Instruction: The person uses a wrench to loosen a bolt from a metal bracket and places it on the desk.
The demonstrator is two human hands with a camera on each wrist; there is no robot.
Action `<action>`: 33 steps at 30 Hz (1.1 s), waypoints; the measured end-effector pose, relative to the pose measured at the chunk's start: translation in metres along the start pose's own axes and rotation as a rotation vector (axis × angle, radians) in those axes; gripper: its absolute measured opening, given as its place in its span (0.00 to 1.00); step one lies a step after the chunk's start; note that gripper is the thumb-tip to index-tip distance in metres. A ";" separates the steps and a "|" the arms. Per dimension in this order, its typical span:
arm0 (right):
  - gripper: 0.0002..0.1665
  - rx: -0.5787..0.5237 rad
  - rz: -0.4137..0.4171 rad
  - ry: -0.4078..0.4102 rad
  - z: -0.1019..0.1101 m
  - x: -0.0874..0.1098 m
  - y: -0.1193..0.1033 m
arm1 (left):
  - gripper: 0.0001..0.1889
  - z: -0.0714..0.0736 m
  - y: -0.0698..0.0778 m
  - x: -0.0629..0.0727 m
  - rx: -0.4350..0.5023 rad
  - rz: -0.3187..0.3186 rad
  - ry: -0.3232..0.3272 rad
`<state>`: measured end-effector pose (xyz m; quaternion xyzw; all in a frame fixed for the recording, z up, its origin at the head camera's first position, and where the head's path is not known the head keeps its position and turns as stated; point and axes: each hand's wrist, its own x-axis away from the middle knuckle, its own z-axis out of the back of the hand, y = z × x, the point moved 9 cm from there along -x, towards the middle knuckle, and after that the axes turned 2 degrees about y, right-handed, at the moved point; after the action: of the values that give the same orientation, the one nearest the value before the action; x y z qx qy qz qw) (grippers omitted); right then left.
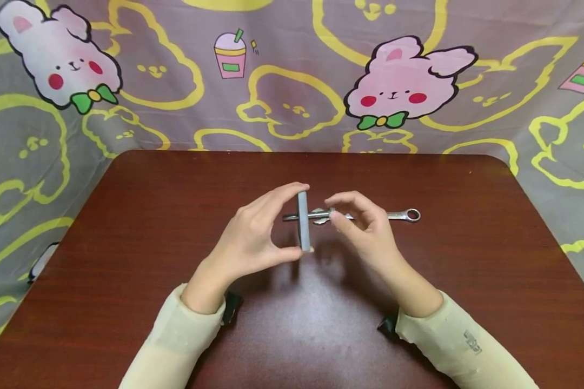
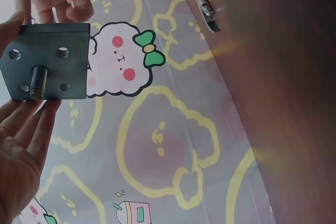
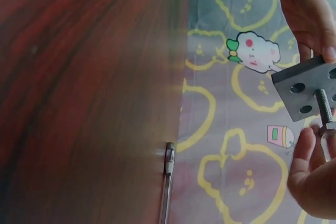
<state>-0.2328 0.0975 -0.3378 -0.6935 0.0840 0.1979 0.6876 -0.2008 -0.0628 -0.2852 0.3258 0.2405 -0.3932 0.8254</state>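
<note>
My left hand [image 1: 253, 229] grips a grey square metal plate [image 1: 304, 221] by its upper and lower edges, thumb below and fingers above. The plate stands on edge above the table. Several round holes show in the plate in both wrist views. A threaded bolt [image 2: 38, 82] passes through it, its tip sticking out on the left side. On the other side, the fingers and thumb of my right hand [image 1: 367, 227] are curled at the hex head of the bolt [image 3: 329, 126], pinching it. The right fingers partly hide the head.
A combination wrench [image 1: 404, 215] lies on the brown table [image 1: 175, 183] behind the right hand, its ring end to the right. The hand partly covers its shank. A patterned cloth [image 1: 292, 81] hangs along the back and sides of the table.
</note>
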 end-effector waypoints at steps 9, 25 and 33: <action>0.10 0.001 -0.113 0.030 0.001 0.002 0.009 | 0.49 0.000 0.002 0.003 -0.009 0.003 -0.002; 0.21 -0.040 0.077 -0.021 -0.003 0.002 -0.007 | 0.49 0.001 0.000 0.002 -0.020 0.009 0.004; 0.09 0.061 -0.083 0.015 0.005 0.000 0.004 | 0.49 0.001 0.002 0.001 -0.022 0.003 0.005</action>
<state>-0.2355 0.1026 -0.3410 -0.6765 0.0665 0.1614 0.7155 -0.1985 -0.0628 -0.2849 0.3182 0.2463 -0.3887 0.8289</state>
